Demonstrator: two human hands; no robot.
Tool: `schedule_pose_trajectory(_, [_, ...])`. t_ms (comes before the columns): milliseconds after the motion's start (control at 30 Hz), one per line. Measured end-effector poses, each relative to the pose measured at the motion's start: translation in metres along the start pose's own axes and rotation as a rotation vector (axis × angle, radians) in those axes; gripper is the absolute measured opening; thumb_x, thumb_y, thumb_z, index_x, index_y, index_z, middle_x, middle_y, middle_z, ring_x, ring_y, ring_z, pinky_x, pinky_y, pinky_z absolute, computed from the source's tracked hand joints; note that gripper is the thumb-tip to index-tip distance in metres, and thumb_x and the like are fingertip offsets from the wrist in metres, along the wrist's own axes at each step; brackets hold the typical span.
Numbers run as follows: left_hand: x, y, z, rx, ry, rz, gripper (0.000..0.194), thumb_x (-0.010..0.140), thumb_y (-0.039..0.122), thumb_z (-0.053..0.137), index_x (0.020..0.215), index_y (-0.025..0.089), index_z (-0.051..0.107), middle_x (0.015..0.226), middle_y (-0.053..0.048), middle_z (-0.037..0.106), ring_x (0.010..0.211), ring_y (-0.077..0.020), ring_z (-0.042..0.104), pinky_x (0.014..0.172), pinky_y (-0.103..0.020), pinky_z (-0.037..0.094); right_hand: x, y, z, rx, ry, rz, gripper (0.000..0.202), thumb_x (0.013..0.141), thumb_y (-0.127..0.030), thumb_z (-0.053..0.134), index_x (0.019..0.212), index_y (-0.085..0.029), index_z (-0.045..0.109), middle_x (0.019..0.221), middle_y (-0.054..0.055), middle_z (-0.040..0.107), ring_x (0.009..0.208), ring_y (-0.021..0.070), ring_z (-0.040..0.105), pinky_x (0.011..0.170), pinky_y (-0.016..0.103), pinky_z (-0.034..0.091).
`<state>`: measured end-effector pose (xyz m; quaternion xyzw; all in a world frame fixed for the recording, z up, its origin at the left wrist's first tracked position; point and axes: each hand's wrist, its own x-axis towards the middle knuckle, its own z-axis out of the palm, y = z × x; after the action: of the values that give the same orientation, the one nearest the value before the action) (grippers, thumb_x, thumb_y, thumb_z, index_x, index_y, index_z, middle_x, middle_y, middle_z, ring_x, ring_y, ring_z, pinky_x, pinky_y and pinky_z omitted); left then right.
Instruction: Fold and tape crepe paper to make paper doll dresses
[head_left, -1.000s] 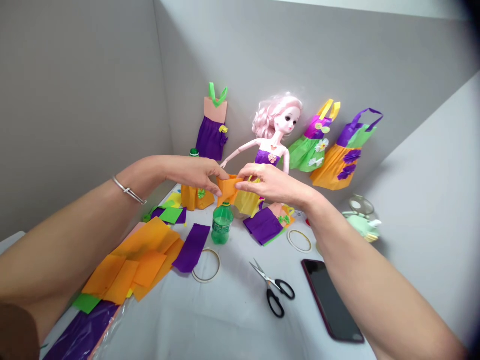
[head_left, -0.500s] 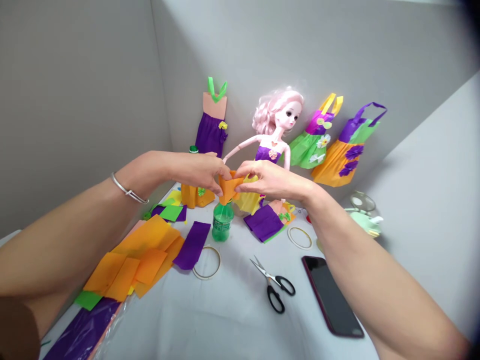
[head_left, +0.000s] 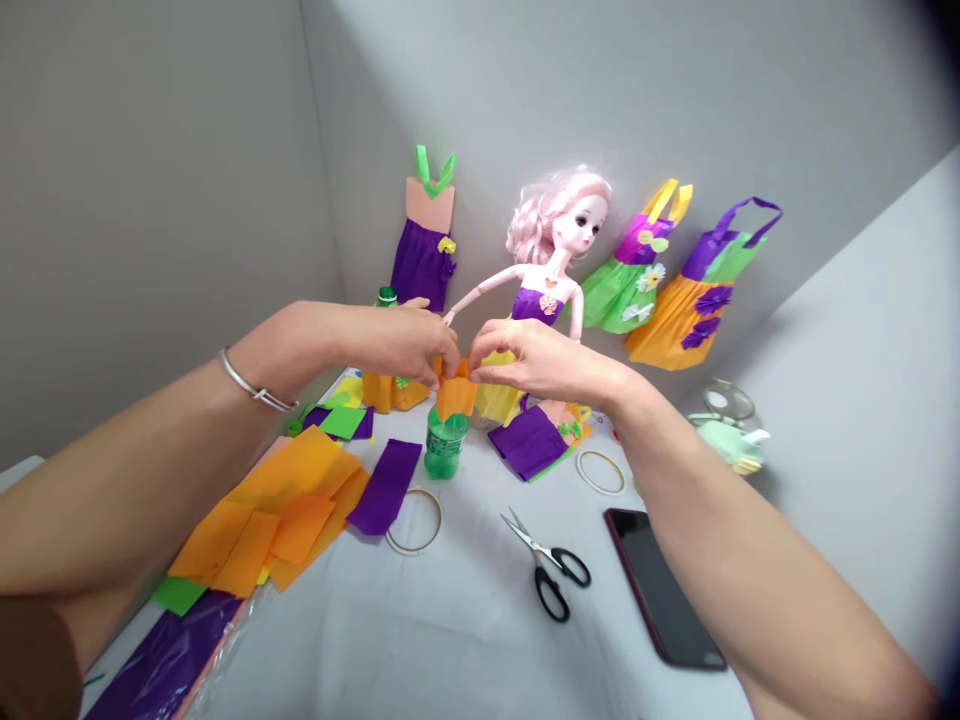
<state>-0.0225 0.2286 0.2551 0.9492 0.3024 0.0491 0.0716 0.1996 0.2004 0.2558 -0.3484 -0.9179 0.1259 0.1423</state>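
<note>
An orange piece of paper [head_left: 454, 398], bent into a ring, sits around the neck of a green plastic bottle [head_left: 445, 446] that stands upright. My left hand [head_left: 409, 338] pinches the left edge of this paper with thumb and fingers. Opposite it, my right hand [head_left: 521, 355] pinches the right edge. The bottle's top is hidden inside the paper. Just behind the hands stands a pink-haired doll [head_left: 551, 290] in a purple top and yellow skirt, partly covered by my right hand.
Black-handled scissors [head_left: 551, 565] lie open at the front, with a phone [head_left: 664, 590] to their right. Tape rolls [head_left: 415, 522] rest nearby. Orange sheets [head_left: 292, 490] and a purple strip [head_left: 386, 487] spread leftward. Small paper dresses [head_left: 679, 290] are on the back wall.
The orange paper has slid lower over the bottle's neck and shoulder. Both hands stay at its edges, and the view has shifted slightly.
</note>
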Motion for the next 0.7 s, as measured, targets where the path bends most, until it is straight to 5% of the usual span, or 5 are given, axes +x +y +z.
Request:
schedule_pose_trajectory(167, [-0.007,0.018,-0.001,0.066,-0.101,0.005,0.014,0.083,0.020,0.059,0.091,0.021,0.070,0.105,-0.002,0.068,0.106,-0.0238,0.057,0.114,-0.048,0.012,-0.006,0.000,0.013,-0.133,0.015,-0.060,0.011,0.091,-0.017,0.060,0.088,-0.019,0.070,0.097,0.005,0.063,0.088,0.0179,0.061,0.080,0.033,0.046])
schedule_pose_trajectory(300, [-0.020,0.017,0.012,-0.162,0.212,-0.048,0.033,0.085,0.031,0.063,0.117,0.024,0.062,0.130,-0.005,0.059,0.121,-0.0254,0.051,0.109,-0.041,0.033,-0.016,0.004,0.023,-0.104,0.149,-0.041,0.015,0.092,-0.022,0.062,0.106,-0.019,0.067,0.105,0.006,0.064,0.097,0.0212,0.061,0.087,0.037,0.048])
schedule_pose_trajectory(400, [-0.026,0.006,0.044,-0.400,0.491,-0.147,0.066,0.076,0.041,0.075,0.135,0.029,0.049,0.145,-0.006,0.048,0.134,-0.0279,0.043,0.112,-0.043,0.034,-0.022,0.011,0.036,0.028,0.272,0.017,0.036,0.090,-0.029,0.066,0.125,-0.022,0.059,0.120,0.007,0.063,0.109,0.0229,0.060,0.094,0.041,0.049])
schedule_pose_trajectory(567, [-0.019,-0.008,0.108,-1.043,0.569,-0.263,0.075,0.079,0.058,0.068,0.139,0.019,0.046,0.150,-0.017,0.045,0.141,-0.0341,0.039,0.116,-0.052,0.031,-0.025,0.027,0.080,0.442,0.391,0.244,0.053,0.088,-0.040,0.067,0.135,-0.021,0.052,0.133,0.012,0.059,0.121,0.0253,0.057,0.097,0.043,0.051])
schedule_pose_trajectory(700, [-0.012,0.001,0.135,-1.260,0.502,-0.187,0.068,0.081,0.060,0.066,0.134,0.019,0.055,0.145,-0.016,0.053,0.137,-0.0346,0.045,0.115,-0.051,0.034,-0.025,0.032,0.119,0.675,0.471,0.253,0.043,0.088,-0.041,0.065,0.126,-0.021,0.062,0.125,0.012,0.066,0.114,0.0253,0.063,0.093,0.042,0.054])
